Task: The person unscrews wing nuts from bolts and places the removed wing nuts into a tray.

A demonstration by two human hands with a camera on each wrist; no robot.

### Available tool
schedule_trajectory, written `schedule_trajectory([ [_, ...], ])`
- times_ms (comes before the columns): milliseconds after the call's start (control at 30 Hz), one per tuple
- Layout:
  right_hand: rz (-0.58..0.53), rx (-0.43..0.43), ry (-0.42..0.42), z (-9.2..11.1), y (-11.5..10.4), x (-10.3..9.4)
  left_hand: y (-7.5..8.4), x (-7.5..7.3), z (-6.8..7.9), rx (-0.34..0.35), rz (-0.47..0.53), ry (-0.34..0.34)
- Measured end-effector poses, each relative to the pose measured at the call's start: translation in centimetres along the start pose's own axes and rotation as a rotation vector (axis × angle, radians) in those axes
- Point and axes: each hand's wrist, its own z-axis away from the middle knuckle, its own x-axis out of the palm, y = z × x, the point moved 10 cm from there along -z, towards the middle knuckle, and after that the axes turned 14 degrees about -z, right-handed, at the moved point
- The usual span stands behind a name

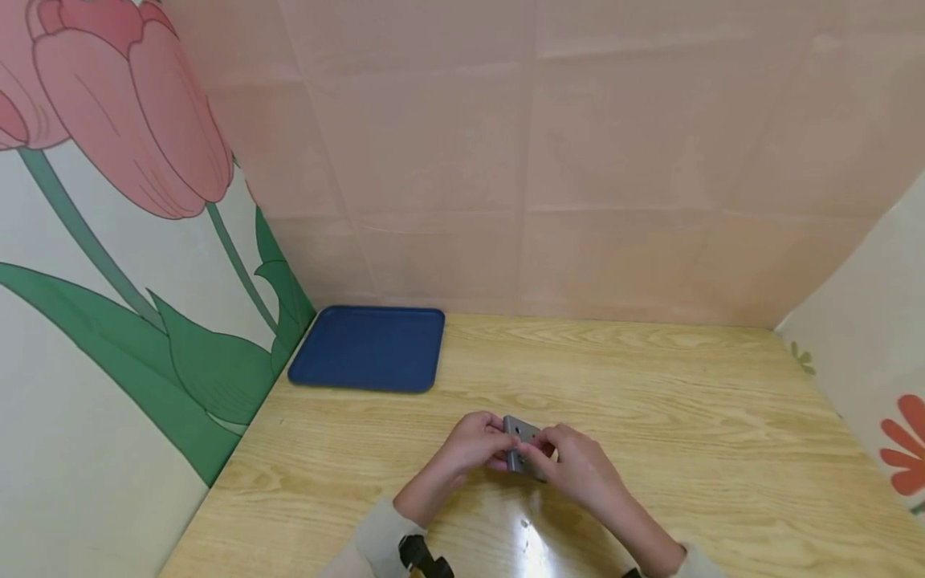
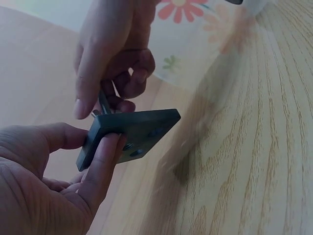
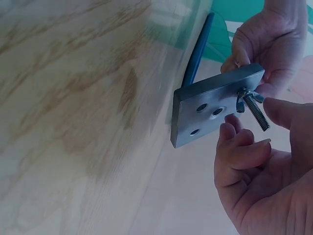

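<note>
A small grey metal plate [image 1: 523,430] with several round holes is held up over the table between both hands. My left hand [image 1: 471,441] grips one end of it, thumb on one face and fingers on the other. From that end a threaded bolt [image 3: 257,114] sticks out, with a wing nut [image 3: 240,104] on it close against the plate. My right hand [image 1: 581,464] is at the wing nut, its thumb tip by one wing and its other fingers curled below. In the left wrist view, the right fingers partly hide the bolt.
A blue tray [image 1: 368,349] lies at the back left of the wood-grain table [image 1: 686,417], near the pink back wall [image 1: 578,160]. Side walls with printed flowers border the table at left and right.
</note>
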Motion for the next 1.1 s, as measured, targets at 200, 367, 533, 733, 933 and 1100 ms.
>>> schedule_trajectory([
  [200, -0.008, 0.011, -0.031, 0.0, 0.2, 0.5, -0.2, 0.1, -0.1, 0.001, 0.0, -0.002],
  [367, -0.021, -0.037, -0.045, 0.1, -0.3, 0.5, -0.2, 0.1, -0.2, 0.006, 0.004, 0.005],
  [533, -0.037, -0.085, -0.056, 0.3, -0.7, 0.5, -0.2, 0.0, -0.1, 0.011, 0.0, 0.018],
  [733, -0.053, -0.108, -0.079, 0.2, -0.8, 0.6, -0.1, 0.0, 0.0, 0.012, -0.002, 0.025],
  [933, -0.066, -0.161, -0.079, 0.2, -1.3, 0.6, 0.0, 0.2, -0.1, 0.003, -0.021, 0.014],
  [1100, -0.069, -0.202, -0.073, 0.3, -1.6, 0.6, -0.1, 0.3, -0.2, 0.0, -0.017, 0.018],
])
